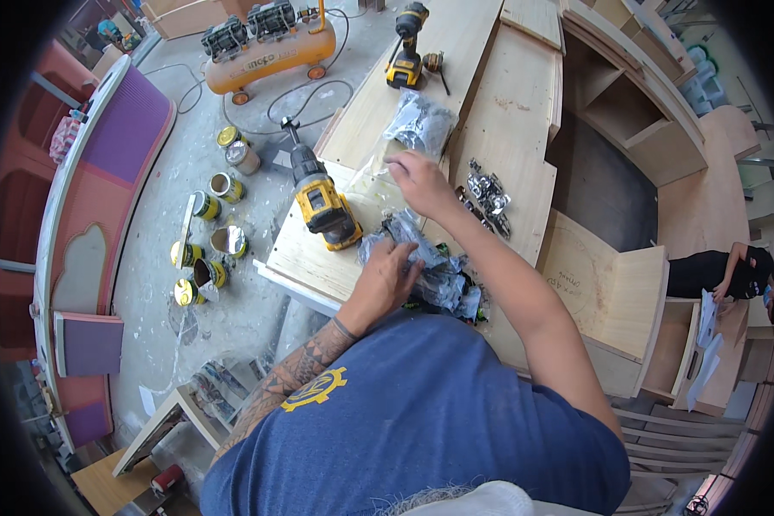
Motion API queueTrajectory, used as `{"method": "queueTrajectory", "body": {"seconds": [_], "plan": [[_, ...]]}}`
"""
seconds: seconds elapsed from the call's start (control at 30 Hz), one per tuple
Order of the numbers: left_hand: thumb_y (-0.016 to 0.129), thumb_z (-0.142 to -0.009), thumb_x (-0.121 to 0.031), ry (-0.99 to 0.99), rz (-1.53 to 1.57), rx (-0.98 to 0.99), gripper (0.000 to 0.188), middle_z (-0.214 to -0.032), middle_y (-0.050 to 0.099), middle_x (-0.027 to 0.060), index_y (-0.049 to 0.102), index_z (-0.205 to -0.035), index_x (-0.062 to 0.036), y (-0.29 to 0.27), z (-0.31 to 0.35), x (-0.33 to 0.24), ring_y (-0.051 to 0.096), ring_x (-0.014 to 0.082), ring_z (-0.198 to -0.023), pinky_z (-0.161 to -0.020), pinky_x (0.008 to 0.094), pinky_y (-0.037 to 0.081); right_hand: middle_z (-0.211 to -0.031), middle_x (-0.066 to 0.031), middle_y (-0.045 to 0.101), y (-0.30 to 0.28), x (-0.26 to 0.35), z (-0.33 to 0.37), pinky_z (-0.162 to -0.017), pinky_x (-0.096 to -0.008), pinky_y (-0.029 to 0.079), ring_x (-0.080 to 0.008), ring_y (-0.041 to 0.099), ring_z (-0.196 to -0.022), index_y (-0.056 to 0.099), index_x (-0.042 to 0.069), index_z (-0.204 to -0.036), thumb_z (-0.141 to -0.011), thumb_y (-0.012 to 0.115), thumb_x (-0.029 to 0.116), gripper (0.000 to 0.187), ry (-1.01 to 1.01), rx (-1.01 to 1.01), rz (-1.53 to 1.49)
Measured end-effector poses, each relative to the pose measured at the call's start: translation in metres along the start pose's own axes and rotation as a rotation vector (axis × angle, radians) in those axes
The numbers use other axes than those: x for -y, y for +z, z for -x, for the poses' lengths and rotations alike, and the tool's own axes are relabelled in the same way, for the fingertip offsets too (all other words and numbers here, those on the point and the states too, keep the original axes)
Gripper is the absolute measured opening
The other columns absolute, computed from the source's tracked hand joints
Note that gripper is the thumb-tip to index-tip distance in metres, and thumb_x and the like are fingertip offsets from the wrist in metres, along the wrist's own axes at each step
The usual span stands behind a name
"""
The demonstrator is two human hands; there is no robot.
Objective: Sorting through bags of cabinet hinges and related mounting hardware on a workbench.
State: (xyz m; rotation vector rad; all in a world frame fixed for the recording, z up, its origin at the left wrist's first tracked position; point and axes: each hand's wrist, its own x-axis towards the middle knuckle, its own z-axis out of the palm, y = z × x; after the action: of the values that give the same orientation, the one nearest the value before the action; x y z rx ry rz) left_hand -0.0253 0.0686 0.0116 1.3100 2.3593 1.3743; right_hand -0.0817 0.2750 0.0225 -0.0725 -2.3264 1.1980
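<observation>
My left hand (389, 279) is nearest, palm down on a crumpled blue-grey wrap (443, 279) with dark patches; its fingers are bent and slightly apart, and I cannot tell whether they grip the wrap or only rest on it. The wrap lies close in front of my shirt (413, 404), near the end of the pale wooden boards (507, 129). Left of it, a yellow-and-black drill (322, 211) lies on the boards, bit pointing away from me. Beyond the wrap, my right hand (420, 181) is raised with fingers curled in and tips drawn together; I cannot tell what, if anything, they pinch. It sits at the near end of a clear bag (421, 120), contents unclear. Right of this hand: a loose heap of shiny metal parts (488, 191). Past the bag, a driver (406, 52) stands upright on its battery. On the floor (138, 258) to my left, a cluster of cans (205, 206), several open; farther off, an orange compressor (271, 64). At far right, a person in dark clothes (718, 275).
</observation>
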Motion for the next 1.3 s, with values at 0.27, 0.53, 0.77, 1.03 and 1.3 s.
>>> {"method": "queueTrajectory", "body": {"seconds": [0.27,0.53,0.77,1.03,1.3], "plan": [[0.075,-0.096,-0.013,-0.067,0.048,-0.031,0.026,-0.085,0.059,0.0175,0.07,-0.12,-0.0033,-0.044,0.024,-0.004,0.061,0.0374,-0.082,-0.075,0.0454,0.051,-0.148,-0.0275,0.053,0.008,-0.121,-0.098,-0.118,-0.0518,0.039,-0.045,0.049,-0.14,0.052,0.001,-0.147,-0.095,0.07,0.046,0.071,0.553,-0.268,0.518],[0.072,-0.099,-0.013,-0.163,0.139,0.034,0.022,-0.089,0.067,0.0173,0.074,-0.119,-0.0038,-0.056,0.049,0.0,0.067,0.0342,-0.08,-0.073,0.0426,0.054,-0.162,-0.0303,0.043,-0.009,-0.216,-0.143,-0.128,-0.0514,0.027,-0.0448,0.038,-0.153,0.036,0.005,-0.164,-0.098,0.053,0.065,0.091,0.707,0.071,0.285],[0.072,-0.097,-0.01,-0.33,0.075,-0.101,0.018,-0.085,0.067,0.0163,0.077,-0.114,-0.004,-0.055,0.068,0.027,0.068,0.0297,-0.075,-0.07,0.0387,0.054,-0.134,-0.025,0.068,-0.03,-0.261,-0.144,-0.109,-0.0465,0.046,-0.0371,0.063,-0.128,0.068,0.0,-0.131,-0.096,0.063,0.048,0.06,0.798,0.081,0.258],[0.071,-0.098,-0.011,-0.312,0.071,-0.017,0.019,-0.09,0.07,0.0174,0.075,-0.115,-0.0031,-0.049,0.05,0.043,0.069,0.0343,-0.083,-0.077,0.0412,0.055,-0.09,-0.0059,0.074,-0.027,-0.231,-0.115,-0.076,-0.0351,0.052,-0.0162,0.065,-0.084,0.075,-0.001,-0.106,-0.1,0.07,0.026,0.028,0.556,-0.011,0.209],[0.071,-0.099,-0.011,-0.332,0.069,0.009,0.02,-0.091,0.07,0.0171,0.075,-0.116,-0.0025,-0.052,0.055,0.045,0.07,0.0344,-0.086,-0.079,0.0417,0.056,-0.093,-0.0135,0.067,-0.051,-0.04,-0.133,-0.078,-0.0419,0.05,-0.0307,0.062,-0.084,0.067,0.004,-0.101,-0.107,0.063,0.027,0.024,-0.316,-0.254,0.338]]}}
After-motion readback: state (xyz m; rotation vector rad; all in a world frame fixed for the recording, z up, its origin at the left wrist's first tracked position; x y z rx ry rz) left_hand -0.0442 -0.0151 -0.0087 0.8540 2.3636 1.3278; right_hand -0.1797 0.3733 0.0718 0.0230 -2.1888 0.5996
